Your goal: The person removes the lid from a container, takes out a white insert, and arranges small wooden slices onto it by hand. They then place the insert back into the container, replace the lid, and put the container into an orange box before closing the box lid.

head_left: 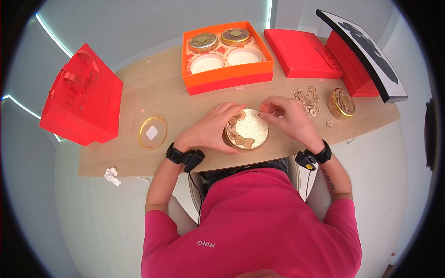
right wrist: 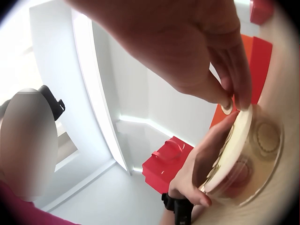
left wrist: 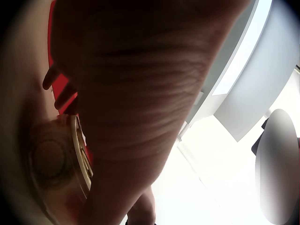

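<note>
Pale, partly hidden slice (right wrist: 227,110) is pinched in the right grip (head_left: 291,118); left grip (head_left: 209,129) clasps a jar (head_left: 251,130)

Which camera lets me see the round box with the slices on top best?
The head view: it looks down on the round box, so the slices on top show clearly. The right wrist view shows it mostly from the side; the left wrist view shows just a dim part beside the left hand.

My shirt (head_left: 259,217) is pink, the slices (head_left: 239,140) are brown, and the cream disc (head_left: 255,130) has a maze-like pattern.
</note>
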`<control>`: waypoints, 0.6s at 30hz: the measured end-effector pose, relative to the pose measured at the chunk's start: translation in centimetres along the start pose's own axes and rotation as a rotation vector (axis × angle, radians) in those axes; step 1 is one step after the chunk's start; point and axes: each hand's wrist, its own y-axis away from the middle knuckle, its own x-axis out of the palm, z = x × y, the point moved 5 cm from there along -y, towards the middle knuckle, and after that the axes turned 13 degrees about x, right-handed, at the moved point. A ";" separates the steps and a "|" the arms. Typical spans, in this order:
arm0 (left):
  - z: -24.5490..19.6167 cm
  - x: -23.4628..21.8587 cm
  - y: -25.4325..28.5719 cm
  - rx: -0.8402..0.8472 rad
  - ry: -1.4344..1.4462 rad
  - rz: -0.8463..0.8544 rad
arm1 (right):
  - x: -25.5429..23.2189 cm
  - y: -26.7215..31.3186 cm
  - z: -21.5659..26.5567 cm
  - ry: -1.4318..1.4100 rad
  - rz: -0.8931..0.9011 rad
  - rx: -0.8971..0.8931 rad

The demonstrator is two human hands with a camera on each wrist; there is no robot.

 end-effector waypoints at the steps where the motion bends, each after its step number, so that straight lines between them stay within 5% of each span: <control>1: 0.0 0.0 0.0 -0.006 0.000 0.004 | 0.4 0.0 0.7 0.007 -0.038 -0.023; 8: 0.0 0.2 -0.3 -0.011 -0.028 0.004 | 2.7 -1.1 0.1 0.020 -0.149 -0.116; 18: 0.1 0.3 -0.3 0.025 -0.046 -0.005 | 2.5 -1.6 -0.3 0.014 -0.175 -0.007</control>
